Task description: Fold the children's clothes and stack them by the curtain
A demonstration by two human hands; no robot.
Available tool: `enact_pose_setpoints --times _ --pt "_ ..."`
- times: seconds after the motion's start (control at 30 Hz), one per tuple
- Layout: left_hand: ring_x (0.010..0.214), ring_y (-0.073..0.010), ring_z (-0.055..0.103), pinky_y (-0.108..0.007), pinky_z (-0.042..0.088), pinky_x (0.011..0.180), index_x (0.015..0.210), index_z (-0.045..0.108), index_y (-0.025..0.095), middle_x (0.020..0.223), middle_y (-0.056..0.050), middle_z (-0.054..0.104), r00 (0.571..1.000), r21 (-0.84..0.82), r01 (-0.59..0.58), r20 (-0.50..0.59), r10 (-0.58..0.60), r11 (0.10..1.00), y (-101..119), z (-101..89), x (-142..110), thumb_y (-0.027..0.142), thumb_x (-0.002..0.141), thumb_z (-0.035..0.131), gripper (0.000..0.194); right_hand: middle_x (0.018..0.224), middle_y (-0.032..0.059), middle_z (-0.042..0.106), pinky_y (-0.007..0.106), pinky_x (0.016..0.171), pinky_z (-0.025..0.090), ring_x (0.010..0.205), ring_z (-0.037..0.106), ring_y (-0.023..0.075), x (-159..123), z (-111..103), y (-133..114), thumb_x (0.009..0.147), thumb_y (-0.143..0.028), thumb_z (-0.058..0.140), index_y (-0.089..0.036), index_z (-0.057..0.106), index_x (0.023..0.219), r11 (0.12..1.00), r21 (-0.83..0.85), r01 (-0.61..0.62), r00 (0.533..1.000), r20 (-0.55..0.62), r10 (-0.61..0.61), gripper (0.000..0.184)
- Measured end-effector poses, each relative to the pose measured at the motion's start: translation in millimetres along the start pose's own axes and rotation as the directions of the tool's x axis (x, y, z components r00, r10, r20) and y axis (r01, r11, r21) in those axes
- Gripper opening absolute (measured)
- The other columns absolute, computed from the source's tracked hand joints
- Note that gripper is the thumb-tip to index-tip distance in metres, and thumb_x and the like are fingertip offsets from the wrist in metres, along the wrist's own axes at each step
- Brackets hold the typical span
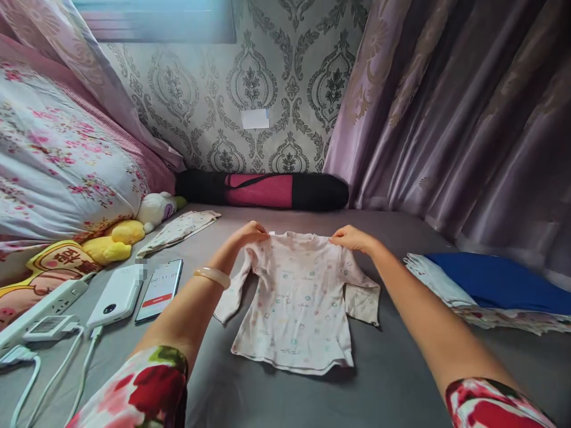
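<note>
A small white long-sleeved shirt with a faint coloured print lies spread on the grey sheet, its collar away from me and its hem toward me. My left hand pinches the shirt's left shoulder, beside the neckline. At the opposite shoulder, my right hand grips the fabric between thumb and fingers. Both sleeves angle down and outward from the body of the shirt. A pale bangle circles my left wrist.
Folded clothes, one blue, are stacked at right. Left are a phone, a white power bank, cables, a power strip, plush toys and a folded printed cloth. A black-and-pink bag lies along the wall.
</note>
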State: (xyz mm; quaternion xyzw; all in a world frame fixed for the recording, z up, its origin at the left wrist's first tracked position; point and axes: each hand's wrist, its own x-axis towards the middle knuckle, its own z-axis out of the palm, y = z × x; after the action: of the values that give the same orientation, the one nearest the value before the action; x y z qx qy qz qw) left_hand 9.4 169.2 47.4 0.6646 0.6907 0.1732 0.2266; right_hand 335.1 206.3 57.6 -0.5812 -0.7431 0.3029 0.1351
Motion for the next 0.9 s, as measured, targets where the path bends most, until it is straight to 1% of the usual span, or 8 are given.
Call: enact_pose_setpoints --times 0.07,0.13,0.23,0.3,0.47,0.57,0.77,0.9 --pt "0.066 -0.0180 0.064 -0.023 0.045 0.058 0.071 0.070 0.015 0.060 -0.003 0.064 0.999 0.082 0.018 -0.032 -0.016 0.996 -3.3 25.5 8.2 0.024 0.074 0.059 0.014 0.076 0.0025 0.072 0.021 0.061 0.043 0.071 0.063 0.0146 8.7 24.1 12.0 0.085 -0.032 0.062 -0.014 0.073 0.081 0.986 -0.167 0.004 1.000 -0.028 -0.008 0.021" --pt "0.079 -0.0213 0.066 -0.026 0.047 0.067 0.076 0.069 0.015 0.073 -0.007 0.068 0.997 0.135 0.041 -0.068 -0.032 0.990 -4.8 45.0 11.7 0.018 0.077 0.055 0.014 0.088 0.0062 0.073 0.023 0.067 0.042 0.083 0.065 0.0175 12.2 43.5 19.9 0.091 -0.031 0.054 -0.015 0.072 0.091 0.962 -0.275 0.001 0.998 -0.065 -0.020 0.024" --pt "0.095 -0.0241 0.064 -0.031 0.046 0.077 0.093 0.066 0.016 0.096 -0.012 0.069 0.993 0.198 0.048 -0.112 -0.026 0.979 -9.5 64.3 11.0 0.017 0.085 0.047 0.021 0.106 0.0112 0.070 0.026 0.075 0.042 0.099 0.063 0.0210 12.4 62.7 27.4 0.097 -0.031 0.044 -0.016 0.067 0.104 0.931 -0.366 0.001 0.992 -0.115 -0.046 0.028" --pt "0.099 -0.0248 0.062 -0.033 0.046 0.080 0.101 0.064 0.018 0.104 -0.013 0.066 0.992 0.236 0.022 -0.128 0.008 0.972 -16.1 71.2 9.9 0.021 0.090 0.043 0.024 0.113 0.0127 0.068 0.027 0.078 0.041 0.103 0.062 0.0222 12.1 69.4 30.9 0.099 -0.031 0.039 -0.017 0.064 0.108 0.914 -0.406 0.014 0.989 -0.129 -0.073 0.030" --pt "0.100 -0.0238 0.055 -0.033 0.043 0.086 0.104 0.063 0.017 0.103 -0.013 0.061 0.960 0.396 -0.160 -0.152 0.237 0.904 -38.6 73.8 18.7 0.027 0.097 0.034 0.031 0.117 0.0119 0.064 0.029 0.078 0.040 0.103 0.062 0.0229 20.2 72.4 38.7 0.102 -0.035 0.032 -0.019 0.059 0.111 0.882 -0.469 0.042 0.978 -0.160 -0.131 0.033" --pt "0.098 -0.0243 0.052 -0.034 0.041 0.089 0.102 0.065 0.017 0.099 -0.012 0.060 0.937 0.432 -0.225 -0.151 0.316 0.874 -49.2 71.3 32.3 0.030 0.097 0.034 0.034 0.118 0.0114 0.064 0.030 0.079 0.039 0.102 0.062 0.0231 33.1 70.1 43.0 0.102 -0.035 0.032 -0.019 0.058 0.112 0.856 -0.512 0.070 0.976 -0.144 -0.165 0.032" --pt "0.095 -0.0240 0.050 -0.034 0.039 0.089 0.103 0.068 0.019 0.096 -0.011 0.060 0.917 0.449 -0.251 -0.175 0.359 0.858 -55.5 62.7 65.8 0.032 0.097 0.035 0.037 0.116 0.0110 0.064 0.031 0.079 0.040 0.102 0.062 0.0238 65.9 61.0 46.2 0.102 -0.035 0.033 -0.019 0.058 0.111 0.832 -0.544 0.115 0.972 -0.111 -0.207 0.031" --pt "0.096 -0.0243 0.051 -0.033 0.038 0.089 0.103 0.069 0.018 0.099 -0.012 0.062 0.930 0.459 -0.210 -0.178 0.320 0.863 -52.7 59.0 84.5 0.032 0.096 0.037 0.035 0.117 0.0115 0.063 0.032 0.081 0.040 0.104 0.061 0.0238 81.5 57.2 44.9 0.102 -0.035 0.033 -0.019 0.058 0.112 0.841 -0.535 0.084 0.978 -0.116 -0.172 0.031"
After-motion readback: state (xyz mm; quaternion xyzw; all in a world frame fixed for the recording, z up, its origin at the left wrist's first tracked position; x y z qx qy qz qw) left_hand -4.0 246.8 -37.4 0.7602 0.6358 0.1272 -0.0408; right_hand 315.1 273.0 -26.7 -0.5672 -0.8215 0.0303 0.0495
